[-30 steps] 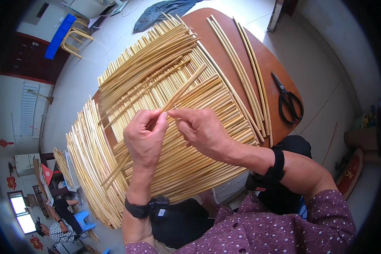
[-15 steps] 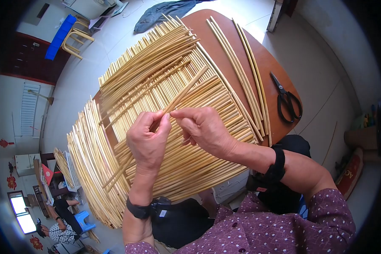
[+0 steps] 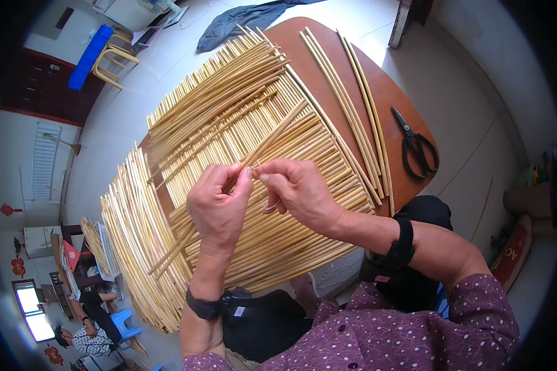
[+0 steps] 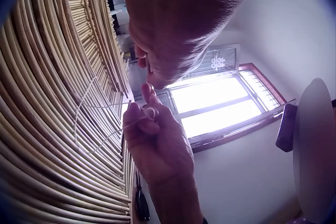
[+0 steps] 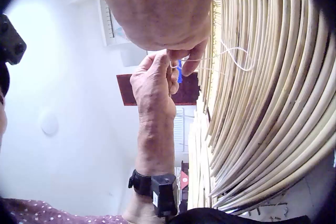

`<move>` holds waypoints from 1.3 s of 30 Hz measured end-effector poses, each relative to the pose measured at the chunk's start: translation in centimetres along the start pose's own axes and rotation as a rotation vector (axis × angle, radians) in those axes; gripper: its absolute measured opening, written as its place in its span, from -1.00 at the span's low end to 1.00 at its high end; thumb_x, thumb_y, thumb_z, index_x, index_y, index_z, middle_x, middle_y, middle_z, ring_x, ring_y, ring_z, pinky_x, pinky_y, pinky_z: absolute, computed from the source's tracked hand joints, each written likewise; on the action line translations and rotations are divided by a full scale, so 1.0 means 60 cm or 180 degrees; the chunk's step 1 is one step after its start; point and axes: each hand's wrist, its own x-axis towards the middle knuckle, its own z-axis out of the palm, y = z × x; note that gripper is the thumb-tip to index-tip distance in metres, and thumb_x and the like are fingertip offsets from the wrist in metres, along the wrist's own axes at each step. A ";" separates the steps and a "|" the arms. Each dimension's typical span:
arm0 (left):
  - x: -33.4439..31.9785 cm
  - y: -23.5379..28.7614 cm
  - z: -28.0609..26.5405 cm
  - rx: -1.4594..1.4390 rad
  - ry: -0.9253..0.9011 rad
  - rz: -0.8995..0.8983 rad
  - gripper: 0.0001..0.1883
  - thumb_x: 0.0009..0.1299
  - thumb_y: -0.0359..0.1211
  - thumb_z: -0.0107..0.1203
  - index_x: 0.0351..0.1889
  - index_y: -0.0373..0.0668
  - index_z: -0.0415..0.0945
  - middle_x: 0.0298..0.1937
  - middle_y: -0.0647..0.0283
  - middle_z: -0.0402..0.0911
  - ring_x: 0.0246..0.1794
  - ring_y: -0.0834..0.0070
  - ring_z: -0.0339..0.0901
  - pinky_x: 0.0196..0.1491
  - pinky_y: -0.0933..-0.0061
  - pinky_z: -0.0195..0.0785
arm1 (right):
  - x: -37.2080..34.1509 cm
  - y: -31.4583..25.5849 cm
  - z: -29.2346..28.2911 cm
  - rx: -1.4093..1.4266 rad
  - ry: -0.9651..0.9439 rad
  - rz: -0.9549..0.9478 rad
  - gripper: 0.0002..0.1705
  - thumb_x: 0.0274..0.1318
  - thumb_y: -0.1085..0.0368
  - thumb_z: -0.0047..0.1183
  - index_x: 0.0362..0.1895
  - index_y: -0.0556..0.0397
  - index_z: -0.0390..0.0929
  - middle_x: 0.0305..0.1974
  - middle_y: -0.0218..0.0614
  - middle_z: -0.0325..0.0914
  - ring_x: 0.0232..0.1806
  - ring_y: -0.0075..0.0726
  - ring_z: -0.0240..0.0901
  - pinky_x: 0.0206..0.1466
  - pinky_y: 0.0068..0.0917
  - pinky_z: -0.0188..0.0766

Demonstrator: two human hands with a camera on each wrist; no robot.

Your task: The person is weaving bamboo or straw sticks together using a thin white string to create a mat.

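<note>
Tan sticks [image 3: 278, 133], wht string [image 5: 238, 48], brn table [image 3: 393, 89], blk scissors [image 3: 408, 132], purple wht-dotted shirt [image 3: 408, 337]

Slender tan sticks [image 3: 275, 133], seemingly a pair, pinched slantwise in the left hand [image 3: 219, 201], raised over rows of similar sticks [image 3: 272, 247], thin white thread [image 4: 76, 124] wound about the right hand's [image 3: 300, 195] fingers, hanging in a slack loop.

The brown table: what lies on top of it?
On the table lie black scissors, loose sticks and crossing layers of sticks. The layers hide much of its surface; whether anything else lies beneath them cannot be seen.
</note>
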 end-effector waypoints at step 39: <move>-0.029 0.050 0.028 0.1457 0.0580 0.1599 -0.80 0.15 -0.48 0.29 -0.26 -0.21 0.59 -0.39 0.23 0.55 -0.41 0.36 0.55 -0.40 0.40 0.41 | 0.006 0.002 0.006 0.1065 0.0551 0.0432 -0.62 0.21 0.03 0.04 -0.23 0.13 0.51 -0.41 -0.44 0.42 -0.40 -0.60 0.35 -0.45 -0.58 0.41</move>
